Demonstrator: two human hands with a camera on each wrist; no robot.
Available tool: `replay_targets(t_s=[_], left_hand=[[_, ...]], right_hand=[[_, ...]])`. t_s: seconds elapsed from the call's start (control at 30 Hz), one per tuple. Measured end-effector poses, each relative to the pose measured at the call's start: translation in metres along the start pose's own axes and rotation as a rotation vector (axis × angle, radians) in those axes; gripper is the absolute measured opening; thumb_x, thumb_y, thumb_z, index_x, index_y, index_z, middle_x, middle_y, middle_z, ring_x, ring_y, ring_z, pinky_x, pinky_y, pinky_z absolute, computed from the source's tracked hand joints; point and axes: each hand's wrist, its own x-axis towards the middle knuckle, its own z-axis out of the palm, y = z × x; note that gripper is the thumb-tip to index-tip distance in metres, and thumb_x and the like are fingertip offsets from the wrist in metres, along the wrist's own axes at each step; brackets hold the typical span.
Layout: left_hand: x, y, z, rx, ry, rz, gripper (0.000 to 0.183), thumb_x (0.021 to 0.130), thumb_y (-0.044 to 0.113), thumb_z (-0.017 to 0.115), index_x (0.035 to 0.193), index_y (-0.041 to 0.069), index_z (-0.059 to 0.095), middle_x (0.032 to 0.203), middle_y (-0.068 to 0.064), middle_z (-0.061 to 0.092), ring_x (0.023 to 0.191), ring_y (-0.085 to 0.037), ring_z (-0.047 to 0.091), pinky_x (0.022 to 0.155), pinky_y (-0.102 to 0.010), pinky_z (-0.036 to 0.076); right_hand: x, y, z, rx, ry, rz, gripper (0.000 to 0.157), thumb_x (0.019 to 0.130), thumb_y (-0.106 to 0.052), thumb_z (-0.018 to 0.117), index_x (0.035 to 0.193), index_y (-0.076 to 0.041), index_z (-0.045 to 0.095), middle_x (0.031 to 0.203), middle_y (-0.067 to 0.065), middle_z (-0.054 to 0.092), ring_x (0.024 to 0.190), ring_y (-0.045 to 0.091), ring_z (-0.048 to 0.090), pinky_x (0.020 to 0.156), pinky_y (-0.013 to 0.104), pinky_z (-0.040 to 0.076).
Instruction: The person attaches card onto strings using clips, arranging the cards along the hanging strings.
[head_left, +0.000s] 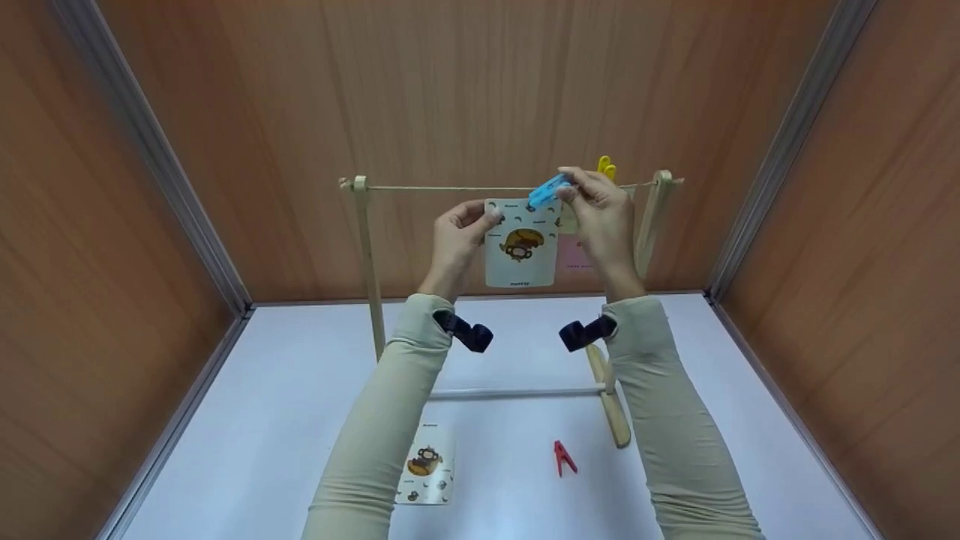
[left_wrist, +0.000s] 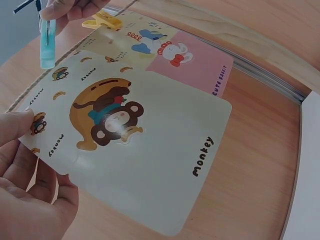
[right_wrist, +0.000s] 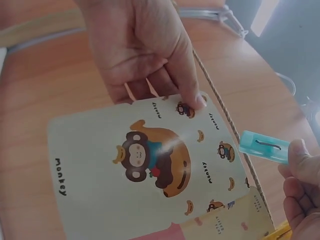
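Note:
A white monkey card hangs upright just below the string, its upper left corner pinched between the thumb and fingers of my left hand. In the left wrist view, the thumb of the left hand lies over the printed face. My right hand pinches a blue clothespin at the card's top edge by the string. The right wrist view shows the clothespin beside the string; whether it bites the card cannot be made out.
A yellow clothespin holds a pink-and-cream rabbit card on the string, partly behind my right hand. Wooden posts carry the string. On the white table lie another monkey card and a red clothespin.

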Motion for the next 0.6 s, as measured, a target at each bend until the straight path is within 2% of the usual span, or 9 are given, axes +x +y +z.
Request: replay_targets(t_s=[0.2, 0.47, 0.6], left_hand=[[0.001, 0.001, -0.001, -0.001, 0.004, -0.003, 0.025, 0.091, 0.018, 0.067, 0.111, 0.005, 0.066, 0.105, -0.007, 0.068, 0.096, -0.015, 0.061, 0.084, -0.027, 0.048], [0.001, 0.003, 0.001, 0.021, 0.020, 0.004, 0.023, 0.090, 0.016, 0.068, 0.110, 0.004, 0.067, 0.095, -0.001, 0.069, 0.088, -0.010, 0.060, 0.073, -0.022, 0.045], [0.001, 0.003, 0.002, 0.032, 0.021, 0.007, 0.022, 0.090, 0.016, 0.068, 0.109, 0.005, 0.067, 0.095, 0.000, 0.069, 0.089, -0.010, 0.060, 0.074, -0.022, 0.045]], right_hand=[[0.005, -0.003, 0.003, 0.023, 0.016, -0.039, 0.029, 0.089, -0.013, 0.062, 0.116, -0.004, 0.069, 0.110, 0.011, 0.067, 0.102, 0.015, 0.063, 0.092, 0.027, 0.051], [0.013, -0.008, 0.003, -0.025, 0.038, -0.061, 0.026, 0.088, -0.014, 0.064, 0.111, -0.002, 0.071, 0.108, 0.012, 0.068, 0.099, 0.015, 0.061, 0.084, 0.022, 0.051], [0.014, -0.010, 0.003, -0.046, 0.032, -0.065, 0.026, 0.089, -0.014, 0.064, 0.111, -0.002, 0.071, 0.108, 0.012, 0.068, 0.098, 0.016, 0.062, 0.085, 0.023, 0.052]])
